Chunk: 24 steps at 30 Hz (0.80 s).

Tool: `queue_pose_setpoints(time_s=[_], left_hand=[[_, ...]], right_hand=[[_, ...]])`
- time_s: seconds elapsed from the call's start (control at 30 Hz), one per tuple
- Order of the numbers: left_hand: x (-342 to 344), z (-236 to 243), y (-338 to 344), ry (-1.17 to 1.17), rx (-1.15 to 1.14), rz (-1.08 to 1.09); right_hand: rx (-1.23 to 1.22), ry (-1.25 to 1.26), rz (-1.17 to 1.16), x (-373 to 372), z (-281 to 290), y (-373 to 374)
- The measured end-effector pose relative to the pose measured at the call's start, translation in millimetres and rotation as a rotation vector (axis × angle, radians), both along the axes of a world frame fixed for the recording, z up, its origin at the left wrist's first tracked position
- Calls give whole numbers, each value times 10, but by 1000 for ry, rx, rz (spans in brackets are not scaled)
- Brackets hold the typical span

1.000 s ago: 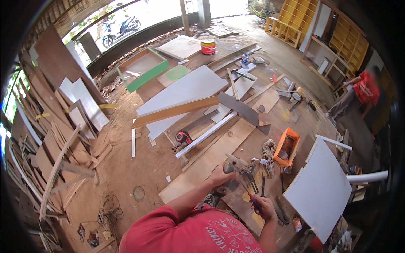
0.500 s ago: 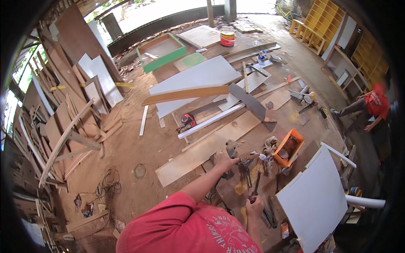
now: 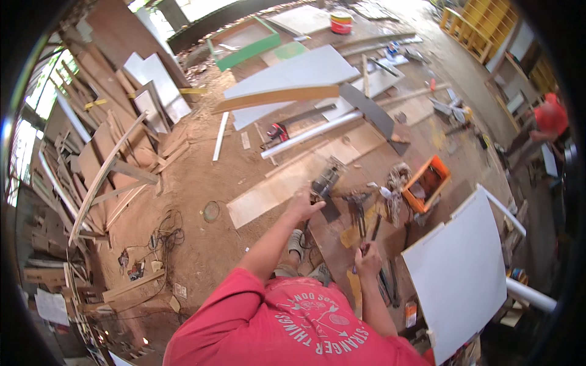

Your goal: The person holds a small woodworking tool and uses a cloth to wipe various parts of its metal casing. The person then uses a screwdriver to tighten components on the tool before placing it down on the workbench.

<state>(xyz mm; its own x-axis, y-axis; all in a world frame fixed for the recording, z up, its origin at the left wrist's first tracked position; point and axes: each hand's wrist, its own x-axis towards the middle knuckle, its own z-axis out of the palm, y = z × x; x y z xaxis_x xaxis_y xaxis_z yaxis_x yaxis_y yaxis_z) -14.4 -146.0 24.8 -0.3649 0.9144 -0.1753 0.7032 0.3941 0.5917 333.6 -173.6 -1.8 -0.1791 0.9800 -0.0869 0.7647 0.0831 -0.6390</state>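
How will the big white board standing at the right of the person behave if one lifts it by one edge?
The white board looks thin and broad, so it would probably flex somewhat and feel awkward rather than very heavy. It seems to stand tilted on its edge, so a push might tip it flat. Its smooth face could be slippery to grip.

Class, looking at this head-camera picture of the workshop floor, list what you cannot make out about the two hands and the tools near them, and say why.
- Left hand: grips a power tool; its type is too small to tell.
- Right hand: holds a thin tool; its tip is blurred.
- Orange crate: contents too small.
- White board: hides the floor beneath it.
- Person in red: bent at the fisheye rim.
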Motion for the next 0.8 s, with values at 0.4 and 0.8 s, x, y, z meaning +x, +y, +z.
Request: queue_pose_setpoints(time_s=[0.4,0.8], left_hand=[[-340,-235,-2656,-215,-37,344],[-477,-559,-4833,-186,-821,494]], right_hand=[[21,56,-55,-30,249,190],[276,396,57,-1254,672,709]])
